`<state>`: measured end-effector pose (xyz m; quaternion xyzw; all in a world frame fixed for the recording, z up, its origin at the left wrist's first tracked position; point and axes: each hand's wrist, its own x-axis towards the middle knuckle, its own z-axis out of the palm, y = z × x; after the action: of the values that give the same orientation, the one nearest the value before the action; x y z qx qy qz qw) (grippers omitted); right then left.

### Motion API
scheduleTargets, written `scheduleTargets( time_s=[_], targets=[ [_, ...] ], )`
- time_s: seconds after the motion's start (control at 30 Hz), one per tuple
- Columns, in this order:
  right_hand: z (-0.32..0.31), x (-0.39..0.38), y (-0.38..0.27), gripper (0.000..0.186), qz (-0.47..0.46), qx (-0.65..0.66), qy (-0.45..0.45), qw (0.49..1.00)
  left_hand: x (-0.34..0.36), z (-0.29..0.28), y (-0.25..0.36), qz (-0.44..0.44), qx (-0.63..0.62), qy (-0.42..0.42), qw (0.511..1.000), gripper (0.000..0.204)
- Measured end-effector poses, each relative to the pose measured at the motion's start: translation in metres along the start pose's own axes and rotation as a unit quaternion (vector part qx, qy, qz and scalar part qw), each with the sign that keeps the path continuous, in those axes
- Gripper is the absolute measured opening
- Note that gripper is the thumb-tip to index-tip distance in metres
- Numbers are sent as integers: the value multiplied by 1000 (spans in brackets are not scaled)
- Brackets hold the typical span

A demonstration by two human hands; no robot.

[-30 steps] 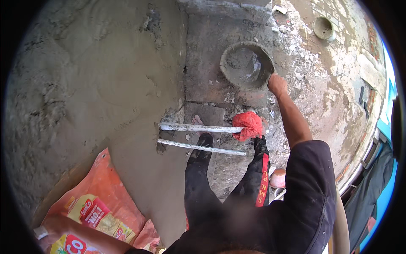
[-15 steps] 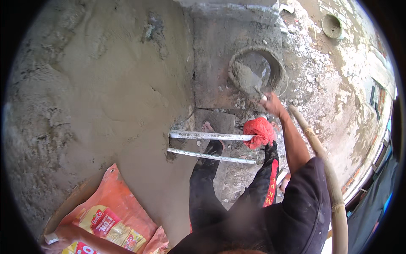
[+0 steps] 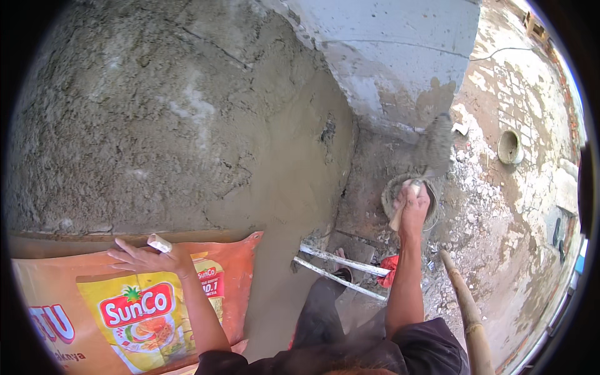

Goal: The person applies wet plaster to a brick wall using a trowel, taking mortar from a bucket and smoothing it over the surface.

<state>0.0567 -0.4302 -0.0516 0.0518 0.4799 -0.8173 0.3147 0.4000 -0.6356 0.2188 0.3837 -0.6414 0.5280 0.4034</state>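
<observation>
My right hand (image 3: 414,209) is closed round the handle of a trowel (image 3: 431,150), in front of me to the right. Its blade, coated in grey mortar and blurred by motion, points away from me above a round bucket (image 3: 387,197). The hand and wrist hide much of the bucket's inside. On the left, my left hand (image 3: 147,257) has its fingers stretched out, with a white wrapping round one finger. It is over the top part of an orange printed banner (image 3: 244,275), beside the lower edge of a mortar-coated wall (image 3: 156,144); whether it touches either, I cannot tell.
Two white pipes (image 3: 340,258) jut out near my legs, with a red plastic bag (image 3: 389,270) at their end. A bamboo pole (image 3: 465,300) slants at the right. Rubble (image 3: 478,187) and another bucket (image 3: 510,147) lie beyond. A pale wall (image 3: 400,56) stands ahead.
My right hand has lifted the trowel out of the bucket, its blade now pointing away. My left hand now shows fully over the banner. The view has shifted toward the left and farther up.
</observation>
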Motion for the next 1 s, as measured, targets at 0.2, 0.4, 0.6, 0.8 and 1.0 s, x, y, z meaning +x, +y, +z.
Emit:
scheduleTargets(
  time_s=[0.2, 0.4, 0.6, 0.8, 1.0],
  targets=[
    [100, 49, -7, 16, -233, -71, 335, 910, -25, -10, -30, -80, -56, -55, 994, 63],
    [247, 101, 49, 32, -187, -415, 58, 888, -4, -1, 10, -80, -89, -36, 992, 63],
    [242, 21, -7, 33, -98, -136, -158, 973, -21, -10, -17, -93, -49, -61, 993, 63],
    [110, 105, 74, 22, 85, -80, -49, 992, 1, -5, -4, -30, -93, -17, 995, 62],
    [151, 183, 104, 37, 252, 46, -158, 954, 9, -6, 1, -25, -25, -51, 998, 63]
  ],
)
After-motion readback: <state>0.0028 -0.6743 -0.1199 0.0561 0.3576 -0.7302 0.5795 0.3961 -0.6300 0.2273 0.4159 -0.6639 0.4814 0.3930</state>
